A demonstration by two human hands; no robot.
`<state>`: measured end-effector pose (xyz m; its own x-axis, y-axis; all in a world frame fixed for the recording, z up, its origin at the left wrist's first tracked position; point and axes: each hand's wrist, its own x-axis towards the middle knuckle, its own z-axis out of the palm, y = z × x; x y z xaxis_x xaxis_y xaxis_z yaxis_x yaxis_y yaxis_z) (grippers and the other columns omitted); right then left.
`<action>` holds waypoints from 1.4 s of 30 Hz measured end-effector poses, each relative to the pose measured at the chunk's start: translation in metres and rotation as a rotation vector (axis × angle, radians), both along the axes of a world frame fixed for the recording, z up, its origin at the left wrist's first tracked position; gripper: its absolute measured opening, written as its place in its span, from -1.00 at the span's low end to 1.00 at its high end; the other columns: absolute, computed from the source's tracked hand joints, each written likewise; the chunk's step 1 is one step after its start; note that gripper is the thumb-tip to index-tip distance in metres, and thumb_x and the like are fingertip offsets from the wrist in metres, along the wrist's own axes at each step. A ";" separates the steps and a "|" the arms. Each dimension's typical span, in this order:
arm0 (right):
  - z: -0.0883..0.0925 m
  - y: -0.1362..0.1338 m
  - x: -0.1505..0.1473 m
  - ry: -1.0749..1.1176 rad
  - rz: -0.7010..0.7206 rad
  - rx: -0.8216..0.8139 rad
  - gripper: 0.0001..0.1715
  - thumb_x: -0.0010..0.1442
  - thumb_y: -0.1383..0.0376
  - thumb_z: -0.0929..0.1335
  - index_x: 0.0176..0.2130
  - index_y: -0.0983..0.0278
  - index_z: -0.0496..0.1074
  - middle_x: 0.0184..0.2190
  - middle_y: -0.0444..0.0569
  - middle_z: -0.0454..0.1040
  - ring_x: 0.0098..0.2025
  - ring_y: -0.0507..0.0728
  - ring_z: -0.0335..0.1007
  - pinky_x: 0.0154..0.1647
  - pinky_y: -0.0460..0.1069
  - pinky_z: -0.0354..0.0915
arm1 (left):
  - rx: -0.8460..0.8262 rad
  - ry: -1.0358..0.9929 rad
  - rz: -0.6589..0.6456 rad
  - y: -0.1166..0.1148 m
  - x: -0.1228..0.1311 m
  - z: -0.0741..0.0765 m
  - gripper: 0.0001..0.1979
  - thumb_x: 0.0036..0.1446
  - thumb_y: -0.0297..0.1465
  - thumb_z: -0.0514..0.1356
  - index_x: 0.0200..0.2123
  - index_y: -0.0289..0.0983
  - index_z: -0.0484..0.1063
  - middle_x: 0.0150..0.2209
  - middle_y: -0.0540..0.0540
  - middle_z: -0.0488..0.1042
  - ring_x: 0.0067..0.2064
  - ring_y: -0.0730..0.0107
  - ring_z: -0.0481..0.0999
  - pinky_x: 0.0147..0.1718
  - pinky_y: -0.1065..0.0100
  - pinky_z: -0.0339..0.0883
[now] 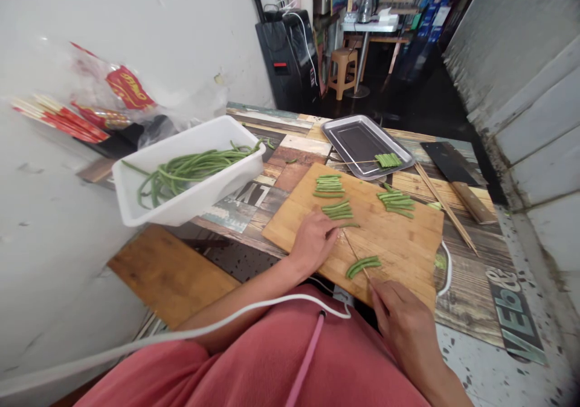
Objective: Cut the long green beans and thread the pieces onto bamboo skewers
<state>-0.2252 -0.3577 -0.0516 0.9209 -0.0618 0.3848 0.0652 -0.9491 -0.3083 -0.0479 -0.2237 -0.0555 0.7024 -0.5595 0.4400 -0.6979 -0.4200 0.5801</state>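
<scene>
My left hand [316, 242] is closed, its fingertips pinching one end of a cut green bean piece [350, 224] low over the wooden cutting board [294, 205]. In my closed right hand [403, 310] is the near end of a thin wooden skewer [352, 247]. A few bean pieces [363, 266] are threaded side by side on that skewer, close to my right fingers. Its far tip lies near my left fingertips. Further up the board are rows of cut beans: one pile [328, 185] at the back, another [338, 209] just beyond my left hand, and a third [396, 202] to the right.
A white plastic tub [190, 208] of long green beans [190, 168] stands left. Behind the board, a metal tray [348, 138] bears a skewer of beans [388, 160]. Bare skewers [446, 211] and a cleaver [460, 177] lie right. A white cable crosses my lap.
</scene>
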 end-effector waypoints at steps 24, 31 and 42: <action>0.002 0.002 0.008 0.058 -0.036 -0.009 -0.76 0.28 0.38 0.20 -0.28 0.31 0.43 -0.44 -0.02 0.44 -0.37 0.06 0.33 -0.37 -0.07 0.13 | -0.004 0.158 -0.169 -0.001 -0.040 0.012 -0.86 0.06 -0.47 0.19 -0.32 -0.24 0.56 -0.38 -0.06 0.56 -0.34 0.38 0.48 -0.28 0.32 0.33; 0.002 0.001 0.007 0.077 -0.027 -0.005 -0.77 0.28 0.37 0.20 -0.28 0.31 0.42 -0.45 -0.04 0.42 -0.38 0.05 0.33 -0.37 -0.07 0.14 | 0.049 0.150 -0.208 -0.002 -0.038 0.012 -0.82 0.08 -0.50 0.18 -0.27 -0.24 0.56 -0.37 -0.06 0.56 -0.33 0.38 0.48 -0.26 0.34 0.32; 0.001 0.001 0.007 0.076 -0.027 0.035 -0.78 0.29 0.36 0.20 -0.25 0.31 0.42 -0.41 -0.02 0.44 -0.33 0.06 0.35 -0.32 -0.07 0.19 | 0.067 0.115 -0.197 -0.002 -0.039 0.013 -0.84 0.07 -0.50 0.17 -0.37 -0.24 0.57 -0.42 -0.07 0.55 -0.38 0.40 0.46 -0.30 0.36 0.33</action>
